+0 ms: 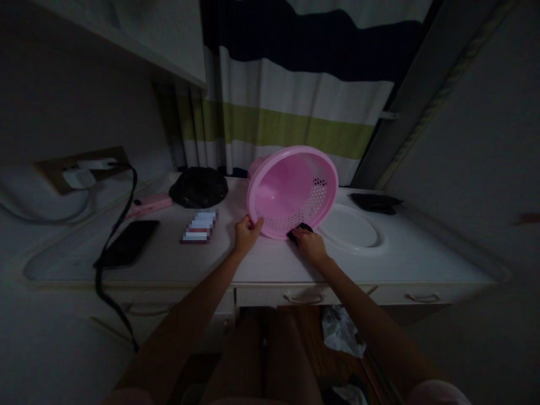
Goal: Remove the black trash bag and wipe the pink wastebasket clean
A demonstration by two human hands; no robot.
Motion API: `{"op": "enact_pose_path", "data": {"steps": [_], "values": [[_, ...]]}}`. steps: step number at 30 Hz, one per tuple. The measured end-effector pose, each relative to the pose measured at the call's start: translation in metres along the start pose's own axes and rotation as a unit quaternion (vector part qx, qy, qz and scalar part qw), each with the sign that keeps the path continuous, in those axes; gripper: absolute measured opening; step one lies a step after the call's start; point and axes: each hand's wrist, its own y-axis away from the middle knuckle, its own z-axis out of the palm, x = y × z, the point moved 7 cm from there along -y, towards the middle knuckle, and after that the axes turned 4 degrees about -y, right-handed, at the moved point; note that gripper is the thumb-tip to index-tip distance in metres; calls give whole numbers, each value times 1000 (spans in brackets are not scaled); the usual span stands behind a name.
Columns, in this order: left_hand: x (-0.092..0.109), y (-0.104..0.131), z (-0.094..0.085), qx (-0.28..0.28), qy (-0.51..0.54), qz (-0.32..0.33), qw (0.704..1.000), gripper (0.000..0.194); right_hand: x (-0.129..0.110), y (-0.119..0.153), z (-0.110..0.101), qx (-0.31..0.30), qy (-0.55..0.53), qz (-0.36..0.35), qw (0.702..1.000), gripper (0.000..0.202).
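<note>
A pink plastic basket (278, 180) with a perforated side lies tilted on the white desk, its round mouth facing me. My left hand (248, 235) pinches the basket's rim at the lower left. At the lower right of the rim, my right hand (310, 243) presses a small black cloth (306, 227) against the plastic, fingers closed over it. Just right of the basket lies a white ring (371, 246), flat on the desk and partly hidden behind the rim.
On the desk (261, 270) lie a black plastic bag (198, 188), a pink device (152, 202), a dark phone (131, 243) and a blurred-out card or screen (200, 226). A black cable (110, 230) hangs over the left edge. A flat black item (375, 202) sits back right, before the curtain (295, 90).
</note>
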Motion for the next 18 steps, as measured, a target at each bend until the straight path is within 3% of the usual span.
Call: {"op": "enact_pose_path", "data": {"steps": [7, 11, 15, 18], "values": [[-17, 1, 23, -139, -18, -84, 987, 27, -25, -3, 0, -6, -33, -11, 999, 33], [-9, 0, 20, -141, -23, -69, 987, 27, -23, -2, 0, -13, -17, -9, 1000, 33], [-3, 0, 15, -128, -15, -75, 989, 26, -2, -2, -4, -31, 24, 6, 999, 34], [-1, 1, 14, -123, -12, -81, 989, 25, 16, -2, -13, -10, 43, 6, 999, 34]]}}
